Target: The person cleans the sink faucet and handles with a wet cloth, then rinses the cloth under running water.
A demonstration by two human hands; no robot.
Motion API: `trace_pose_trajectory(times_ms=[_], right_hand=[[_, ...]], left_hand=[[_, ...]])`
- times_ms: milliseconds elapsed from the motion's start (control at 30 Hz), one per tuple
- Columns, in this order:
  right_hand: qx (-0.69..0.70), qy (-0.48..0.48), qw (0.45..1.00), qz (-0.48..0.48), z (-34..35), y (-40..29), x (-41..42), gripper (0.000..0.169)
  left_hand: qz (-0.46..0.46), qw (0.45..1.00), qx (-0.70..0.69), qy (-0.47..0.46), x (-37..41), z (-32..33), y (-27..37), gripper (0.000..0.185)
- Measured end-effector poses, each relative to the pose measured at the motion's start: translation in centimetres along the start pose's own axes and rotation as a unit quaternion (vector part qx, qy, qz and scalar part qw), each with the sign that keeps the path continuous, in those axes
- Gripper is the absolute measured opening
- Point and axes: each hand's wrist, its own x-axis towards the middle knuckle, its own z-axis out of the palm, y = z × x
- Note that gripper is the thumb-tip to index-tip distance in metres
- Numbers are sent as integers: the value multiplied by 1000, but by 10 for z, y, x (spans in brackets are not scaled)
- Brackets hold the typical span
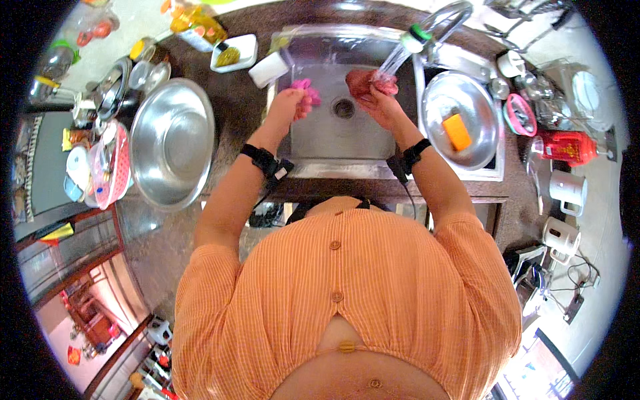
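Observation:
Over a steel sink [325, 135], my left hand [295, 104] has its fingers closed on a bright pink item [311, 90], perhaps a scrubber or cloth. Across the sink, my right hand [380, 102] holds a piece of red raw meat [360, 82] under water running from the faucet [416, 39] with a green-ringed spout. The sink's drain [344, 107] lies between the hands. Right of the sink, a steel basin [432, 125] holds an orange sponge or block [457, 132].
A large steel bowl [172, 145] stands at the left beside a pink basket [117, 170]. A white block [269, 70] and a white dish [247, 52] are at the sink's back left. At the right are a red bottle [570, 147] and white mugs [568, 192].

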Motion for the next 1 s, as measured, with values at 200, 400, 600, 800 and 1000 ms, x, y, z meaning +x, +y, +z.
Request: trace_pose_trajectory(times_ms=[200, 400, 600, 800, 1000], right_hand=[[-406, 66, 908, -77, 9, -63, -25, 30], [-661, 9, 723, -203, -10, -63, -25, 33], [-382, 126, 903, -147, -35, -83, -32, 27], [-302, 122, 926, -191, -41, -81, -12, 41], [-238, 21, 969, -64, -20, -83, -28, 42]], left_hand=[[133, 980, 147, 21, 62, 103, 3, 41], [46, 986, 39, -158, 94, 167, 21, 33], [180, 955, 235, -28, 157, 163, -20, 34], [138, 961, 234, -41, 150, 174, -15, 34], [123, 991, -24, -40, 125, 162, 9, 31]])
